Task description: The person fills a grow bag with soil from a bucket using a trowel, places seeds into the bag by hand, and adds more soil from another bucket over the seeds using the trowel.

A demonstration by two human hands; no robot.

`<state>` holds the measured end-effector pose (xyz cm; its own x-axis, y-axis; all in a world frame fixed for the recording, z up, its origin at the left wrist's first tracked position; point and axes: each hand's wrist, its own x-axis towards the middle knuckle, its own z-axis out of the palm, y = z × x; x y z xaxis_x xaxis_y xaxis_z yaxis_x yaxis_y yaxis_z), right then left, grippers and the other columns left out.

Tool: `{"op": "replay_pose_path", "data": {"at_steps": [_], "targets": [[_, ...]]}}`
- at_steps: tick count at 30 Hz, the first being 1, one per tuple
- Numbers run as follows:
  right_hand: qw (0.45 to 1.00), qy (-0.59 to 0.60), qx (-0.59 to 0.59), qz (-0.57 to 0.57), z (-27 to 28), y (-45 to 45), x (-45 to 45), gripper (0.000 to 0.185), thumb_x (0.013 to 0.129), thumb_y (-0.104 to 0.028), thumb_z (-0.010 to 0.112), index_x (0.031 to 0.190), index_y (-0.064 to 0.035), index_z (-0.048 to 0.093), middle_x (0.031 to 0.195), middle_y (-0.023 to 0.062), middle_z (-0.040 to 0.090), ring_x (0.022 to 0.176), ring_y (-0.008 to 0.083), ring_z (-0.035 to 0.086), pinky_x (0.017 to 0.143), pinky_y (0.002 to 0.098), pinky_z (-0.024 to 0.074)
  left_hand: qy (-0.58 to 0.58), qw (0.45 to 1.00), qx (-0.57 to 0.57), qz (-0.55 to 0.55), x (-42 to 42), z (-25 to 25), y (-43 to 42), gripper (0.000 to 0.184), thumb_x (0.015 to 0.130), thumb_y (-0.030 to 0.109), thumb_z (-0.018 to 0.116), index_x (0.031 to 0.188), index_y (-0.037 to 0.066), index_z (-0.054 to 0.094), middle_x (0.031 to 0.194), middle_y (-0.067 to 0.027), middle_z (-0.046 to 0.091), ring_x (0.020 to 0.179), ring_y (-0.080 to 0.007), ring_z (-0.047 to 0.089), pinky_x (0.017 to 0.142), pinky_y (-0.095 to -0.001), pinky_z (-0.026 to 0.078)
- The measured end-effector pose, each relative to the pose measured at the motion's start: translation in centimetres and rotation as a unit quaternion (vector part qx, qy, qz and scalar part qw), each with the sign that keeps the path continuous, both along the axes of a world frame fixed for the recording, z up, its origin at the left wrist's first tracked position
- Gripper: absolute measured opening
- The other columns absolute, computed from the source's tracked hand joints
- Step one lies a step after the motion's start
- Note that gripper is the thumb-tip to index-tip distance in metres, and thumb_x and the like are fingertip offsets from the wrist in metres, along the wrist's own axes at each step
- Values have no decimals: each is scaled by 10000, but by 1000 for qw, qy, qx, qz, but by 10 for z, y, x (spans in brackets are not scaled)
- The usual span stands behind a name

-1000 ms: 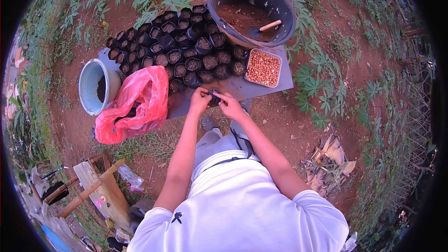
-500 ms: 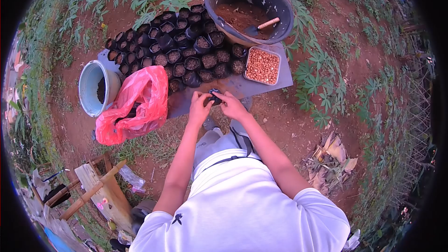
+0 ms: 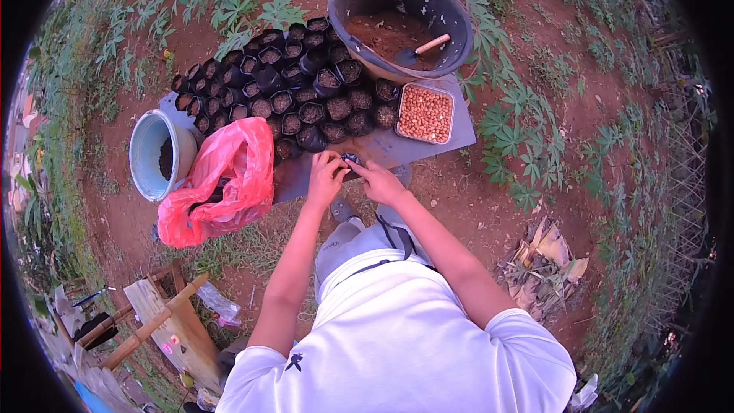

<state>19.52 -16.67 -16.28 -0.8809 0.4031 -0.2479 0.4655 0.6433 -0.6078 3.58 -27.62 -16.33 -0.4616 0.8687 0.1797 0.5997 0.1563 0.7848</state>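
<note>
A small black plastic planting bag is pinched between my two hands at the near edge of the grey sheet. My left hand has its fingers bent around the left side of the bag. From the right, my right hand grips it, with the index finger stretched along the top. My fingers cover most of the bag, so what is inside it cannot be made out. Just beyond stand rows of black planting bags filled with soil. A clear square tub of reddish-brown seeds sits to their right.
Behind the bags is a large black basin holding soil and a wooden-handled trowel. At left are a light blue bucket and a pink plastic bag. A wooden bench stands lower left, and dry leaves lie at right.
My left fingers have shifted up over the black bag, and my right index finger now reaches across its top. The view has tilted slightly, while the other objects keep their places.
</note>
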Motion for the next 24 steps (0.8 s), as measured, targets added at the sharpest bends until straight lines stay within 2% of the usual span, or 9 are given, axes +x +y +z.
{"op": "replay_pose_path", "data": {"at_steps": [7, 10, 12, 13, 16, 18, 19, 21, 24], "targets": [[999, -24, -4, 28, 2, 6, 1, 722, 862, -90, 557, 1534, -278, 368, 1036, 165, 527, 1044, 348, 575, 895, 448, 488, 46, 998, 6, -30, -3, 1, 3, 150, 749, 36, 748, 869, 29, 660, 1176, -89, 641, 1208, -333, 514, 1017, -433, 415], [1000, -8, -20, 23, -6, 8, 1, 670, 867, -113, 569, 1505, -267, 433, 1031, 160, 522, 1033, 335, 579, 889, 438, 485, 22, 998, -8, -50, -5, -1, 4, 155, 747, 27, 745, 870, 26, 650, 1167, -89, 669, 1229, -339, 524, 1039, -437, 410], [993, 54, -107, -17, -10, 11, -1, 618, 870, -94, 593, 1465, -231, 501, 998, 148, 525, 993, 304, 581, 865, 402, 483, 6, 999, -14, -48, -5, -4, 5, 156, 748, 23, 744, 870, 24, 647, 1147, -90, 683, 1222, -342, 535, 1041, -438, 411], [993, 55, -107, -18, -10, 11, -2, 618, 870, -94, 593, 1465, -231, 501, 998, 148, 525, 993, 304, 581, 865, 402, 483, 2, 999, -4, -40, -5, -7, 5, 158, 750, 26, 743, 881, 30, 655, 1130, -82, 688, 1212, -336, 541, 1025, -439, 419], [972, 103, -196, -81, -6, 12, -4, 530, 866, -71, 635, 1385, -164, 582, 969, 131, 535, 926, 275, 585, 814, 364, 486, -17, 999, 8, -27, -5, -10, 6, 173, 749, 26, 746, 903, 35, 666, 1102, -79, 696, 1184, -333, 556, 1002, -435, 437], [970, 135, -152, -132, -2, 11, -7, 386, 862, -83, 687, 1245, -92, 640, 936, 107, 549, 847, 248, 587, 759, 344, 489, -33, 999, 10, -21, -2, -8, 7, 186, 746, 24, 750, 913, 33, 669, 1091, -84, 698, 1166, -335, 565, 994, -431, 446], [970, 134, -153, -132, -1, 11, -9, 386, 862, -83, 687, 1245, -92, 640, 936, 107, 549, 847, 248, 587, 759, 344, 489, -47, 999, 2, -10, -1, -5, 8, 175, 750, 23, 751, 906, 27, 672, 1098, -96, 698, 1159, -334, 569, 1002, -427, 443], [977, 154, -101, -110, -1, 12, -13, 255, 863, -167, 707, 1087, -65, 640, 939, 109, 561, 830, 293, 607, 758, 384, 499, -60, 998, -6, 1, 0, -3, 8, 165, 753, 22, 753, 899, 20, 674, 1105, -108, 698, 1153, -332, 572, 1010, -423, 441], [978, 154, -89, -112, -1, 12, -18, 252, 857, -193, 728, 1051, -64, 633, 928, 106, 564, 814, 289, 608, 749, 387, 499, -22, 1000, -2, -11, -1, -10, 4, 159, 756, 19, 748, 906, 14, 696, 1109, -100, 699, 1156, -324, 569, 1008, -412, 443]]}}
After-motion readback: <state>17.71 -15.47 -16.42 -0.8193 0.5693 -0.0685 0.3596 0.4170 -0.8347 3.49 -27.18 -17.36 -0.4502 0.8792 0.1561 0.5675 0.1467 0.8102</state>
